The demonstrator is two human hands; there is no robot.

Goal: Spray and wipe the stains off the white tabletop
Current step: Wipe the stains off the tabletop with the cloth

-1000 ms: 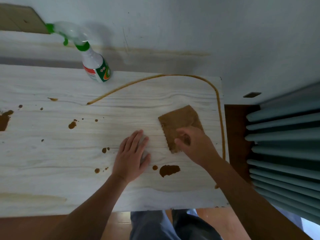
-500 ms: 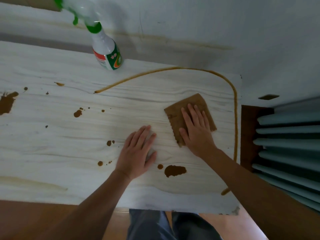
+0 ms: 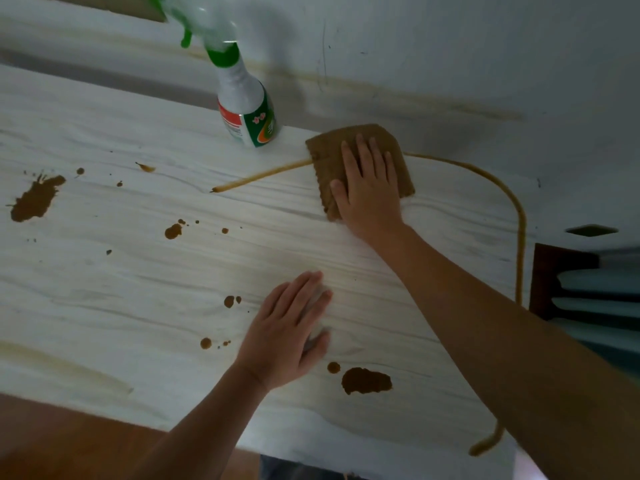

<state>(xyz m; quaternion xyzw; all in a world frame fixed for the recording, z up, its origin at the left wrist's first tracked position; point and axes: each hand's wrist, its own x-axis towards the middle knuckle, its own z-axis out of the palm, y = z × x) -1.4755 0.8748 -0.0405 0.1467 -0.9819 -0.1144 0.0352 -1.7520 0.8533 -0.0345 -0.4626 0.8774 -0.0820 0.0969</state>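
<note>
Under flat right hand (image 3: 369, 188) brown cloth (image 3: 360, 161), left hand (image 3: 289, 336) well apart

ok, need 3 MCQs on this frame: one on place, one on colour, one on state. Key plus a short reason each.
1. Where does the spray bottle stand?
A. At the far edge of the tabletop, left of the cloth
B. At the near edge, by the left hand
C. On the floor

2. What colour is the cloth?
A. Blue
B. Brown
C. White

3. What is the right hand doing?
A. Squeezing the bottle's trigger
B. Pressing flat on the cloth
C. Hanging off the table

Key:
1 A, it stands upright by the wall, just left of the cloth.
2 B, it is the same brown as the stains.
3 B, its spread fingers lie on the cloth, over the long streak; the left hand rests flat on bare tabletop.
</note>
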